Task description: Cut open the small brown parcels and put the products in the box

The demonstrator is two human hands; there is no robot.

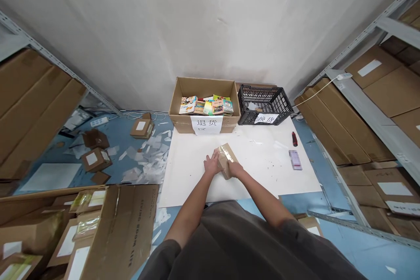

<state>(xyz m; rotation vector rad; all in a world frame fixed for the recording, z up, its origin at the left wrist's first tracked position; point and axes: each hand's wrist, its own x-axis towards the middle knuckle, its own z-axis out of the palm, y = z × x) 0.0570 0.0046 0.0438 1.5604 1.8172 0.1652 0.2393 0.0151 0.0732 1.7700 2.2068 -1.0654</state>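
A small brown cardboard box (227, 152) with shiny clear tape along its top lies at a slant on the white tabletop (262, 153). My left hand (212, 163) grips its left side, with fingers on the upper edge. My right hand (235, 169) is closed at the box's right side near the lower end; its fingertips are partly hidden. Over at the table's right lie a red and black utility knife (294, 139) and a blurred purple item (295, 160).
At the table's back stand an open carton (180, 124) of small colourful books and a black plastic crate (244, 116), both with paper signs. A large carton (131, 227) of parcels is at lower left. Paper scraps (147, 157) litter the floor. Shelves of cartons (354, 127) flank both sides.
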